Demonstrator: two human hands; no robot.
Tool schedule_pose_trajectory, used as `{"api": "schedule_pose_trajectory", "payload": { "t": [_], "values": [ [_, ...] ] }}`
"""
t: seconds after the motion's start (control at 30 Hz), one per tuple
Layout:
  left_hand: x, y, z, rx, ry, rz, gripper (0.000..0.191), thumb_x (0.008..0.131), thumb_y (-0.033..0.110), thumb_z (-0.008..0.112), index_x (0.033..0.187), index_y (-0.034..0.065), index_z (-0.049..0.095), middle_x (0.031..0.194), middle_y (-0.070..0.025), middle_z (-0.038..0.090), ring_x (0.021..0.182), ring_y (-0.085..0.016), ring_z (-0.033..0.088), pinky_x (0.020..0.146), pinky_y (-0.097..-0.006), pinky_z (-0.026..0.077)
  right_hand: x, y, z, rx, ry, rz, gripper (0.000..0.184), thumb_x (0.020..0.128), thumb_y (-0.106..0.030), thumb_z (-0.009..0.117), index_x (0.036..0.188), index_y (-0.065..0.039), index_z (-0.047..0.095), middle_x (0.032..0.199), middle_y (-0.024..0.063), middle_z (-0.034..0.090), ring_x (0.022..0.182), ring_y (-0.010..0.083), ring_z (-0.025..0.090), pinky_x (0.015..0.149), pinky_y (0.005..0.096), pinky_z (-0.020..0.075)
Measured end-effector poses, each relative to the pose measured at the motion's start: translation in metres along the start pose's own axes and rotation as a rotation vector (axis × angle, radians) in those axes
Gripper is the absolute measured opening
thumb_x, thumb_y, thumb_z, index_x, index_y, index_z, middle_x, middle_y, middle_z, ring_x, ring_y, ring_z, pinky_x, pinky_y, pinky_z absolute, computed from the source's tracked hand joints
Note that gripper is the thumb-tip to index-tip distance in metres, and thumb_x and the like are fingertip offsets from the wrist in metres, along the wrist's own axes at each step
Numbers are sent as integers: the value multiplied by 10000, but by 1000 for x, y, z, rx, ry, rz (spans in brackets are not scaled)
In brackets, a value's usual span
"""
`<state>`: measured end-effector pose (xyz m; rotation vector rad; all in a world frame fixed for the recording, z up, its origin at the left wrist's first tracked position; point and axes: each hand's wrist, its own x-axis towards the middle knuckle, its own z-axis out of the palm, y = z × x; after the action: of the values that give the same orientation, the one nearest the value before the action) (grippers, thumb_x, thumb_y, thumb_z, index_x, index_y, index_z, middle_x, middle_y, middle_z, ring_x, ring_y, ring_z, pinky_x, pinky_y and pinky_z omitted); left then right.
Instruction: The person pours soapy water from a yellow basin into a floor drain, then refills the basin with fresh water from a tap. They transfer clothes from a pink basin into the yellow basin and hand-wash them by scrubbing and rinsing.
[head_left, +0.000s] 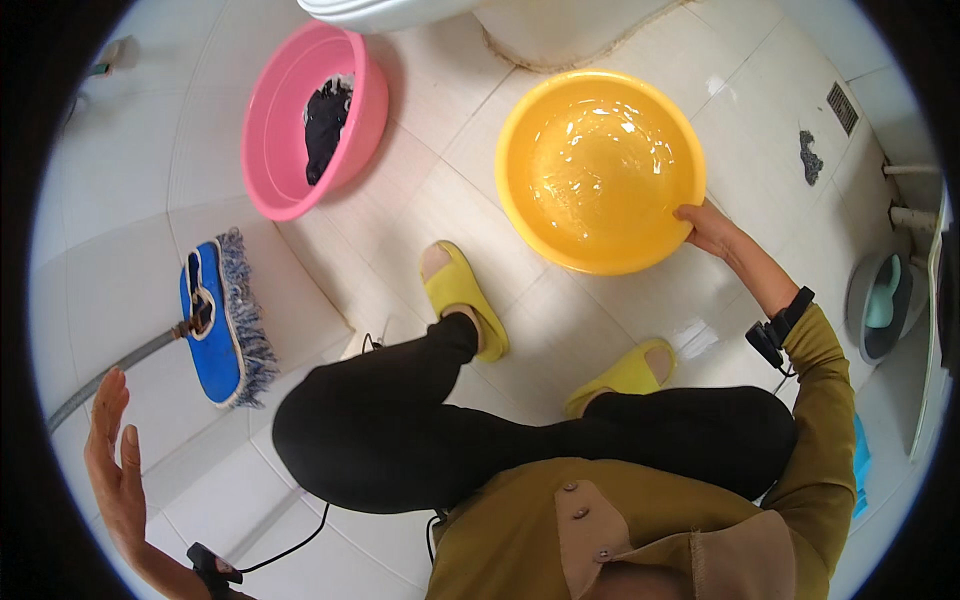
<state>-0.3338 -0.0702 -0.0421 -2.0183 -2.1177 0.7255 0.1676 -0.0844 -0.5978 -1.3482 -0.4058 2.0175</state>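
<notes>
My right hand grips the near right rim of a yellow plastic basin, its thumb over the edge. Clear water with bright ripples lies in the basin. At the left, my left hand is raised with its fingers apart and holds nothing. It is nearest to the grey handle of a flat mop; whether they touch cannot be told. The mop's blue head with its fringe leans by the white wall. A pink plastic basin at the upper left contains dark cloth.
The white base of a toilet stands behind the yellow basin. A floor drain and a dark grey patch are at the right. A grey basin with a green scoop stands below wall pipes. My slippered feet are on tiles.
</notes>
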Motion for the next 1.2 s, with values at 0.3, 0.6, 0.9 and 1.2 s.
{"api": "schedule_pose_trajectory", "payload": {
  "t": [0.3, 0.6, 0.9, 1.2],
  "values": [
    [0, 9, -14, 19, -97, -66, 564, 902, 506, 453, 1328, 136, 462, 1329, -144, 483, 1203, -326, 490, 969, -530, 400, -15, -1, -1, -145, -13, 250, 585, 871, -379, 592, 1261, 22, 421, 1188, 188, 529, 819, 285, 655, 658, 391, 579],
    [141, 59, 92, -398, -242, 252, 440, 894, 179, 540, 1280, -8, 444, 1144, -232, 590, 1074, -327, 576, 892, -372, 453, -81, -22, 13, -498, -127, 429, 417, 903, -316, 540, 1100, 52, 526, 903, 152, 636, 681, 240, 663, 593, 343, 569],
    [401, 61, 321, -403, -62, 202, 973, 688, 421, 762, 1404, 14, 245, 1327, -278, 423, 1226, -362, 444, 999, -412, 390, -75, -88, 125, -560, -15, 230, 336, 932, -260, 509, 1128, 10, 549, 942, 93, 638, 774, 165, 648, 664, 267, 530],
    [512, 75, 400, -506, -170, -28, 1465, 454, 551, 850, 1433, 61, -125, 1453, -330, 78, 1359, -463, 92, 1107, -443, 204, -55, -95, 181, -501, 125, 253, 339, 928, -216, 521, 1157, 34, 534, 958, 121, 636, 781, 182, 649, 687, 276, 533]
  ]
}}
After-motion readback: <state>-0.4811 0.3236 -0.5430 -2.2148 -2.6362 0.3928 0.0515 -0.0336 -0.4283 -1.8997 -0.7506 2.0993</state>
